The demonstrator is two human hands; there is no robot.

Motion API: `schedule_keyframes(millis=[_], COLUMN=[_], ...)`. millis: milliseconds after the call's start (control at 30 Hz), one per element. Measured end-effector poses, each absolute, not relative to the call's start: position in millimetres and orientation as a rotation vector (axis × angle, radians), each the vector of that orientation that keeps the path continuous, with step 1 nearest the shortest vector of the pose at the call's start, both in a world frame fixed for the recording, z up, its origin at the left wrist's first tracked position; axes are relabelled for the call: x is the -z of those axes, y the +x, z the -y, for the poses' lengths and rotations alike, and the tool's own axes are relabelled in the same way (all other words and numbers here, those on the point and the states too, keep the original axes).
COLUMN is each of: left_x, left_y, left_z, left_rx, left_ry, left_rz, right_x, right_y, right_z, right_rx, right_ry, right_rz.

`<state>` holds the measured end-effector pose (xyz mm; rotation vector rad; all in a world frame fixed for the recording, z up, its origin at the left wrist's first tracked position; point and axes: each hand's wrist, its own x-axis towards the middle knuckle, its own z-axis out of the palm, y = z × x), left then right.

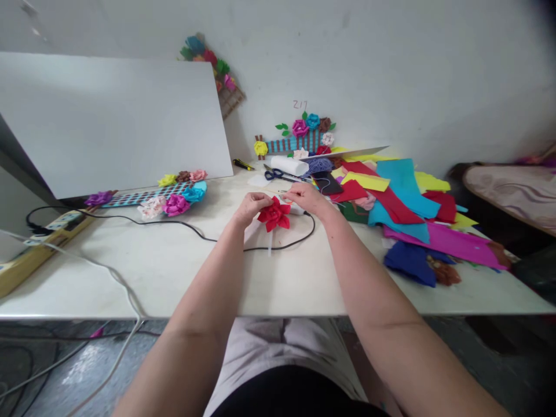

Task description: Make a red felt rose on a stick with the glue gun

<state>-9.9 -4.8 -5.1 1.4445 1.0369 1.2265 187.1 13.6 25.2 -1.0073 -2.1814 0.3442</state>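
Note:
A red paper flower [275, 215] with pointed petals is held up over the white table, pinched at its left side by my left hand [252, 207]. My right hand [306, 197] is closed beside the flower's upper right, fingers bent together. What lies between those fingertips is too small to make out. Behind the flower, partly hidden, is a white tool [297, 209] with a black cord [278, 248], perhaps a glue gun. A translucent stick [270, 242] shows below the petals.
Dark blue-handled scissors [278, 174], a white roll [289, 166] and a yellow cutter [243, 165] lie at the back. Coloured sheets [395, 191] pile up on the right. A flower-decorated lattice [139, 197] and a power strip [47, 246] are on the left.

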Motion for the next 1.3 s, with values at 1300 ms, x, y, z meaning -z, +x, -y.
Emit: schedule_keyframes(millis=[1300], left_x=[7.2], left_y=[-6.8], left_z=[1.9], left_rx=[-1.262], left_ry=[1.439], left_rz=[-1.025], right_x=[-24.5], right_y=[175.7], right_z=[-5.1], right_rx=[-1.031], right_ry=[-0.904], right_rz=[1.976])
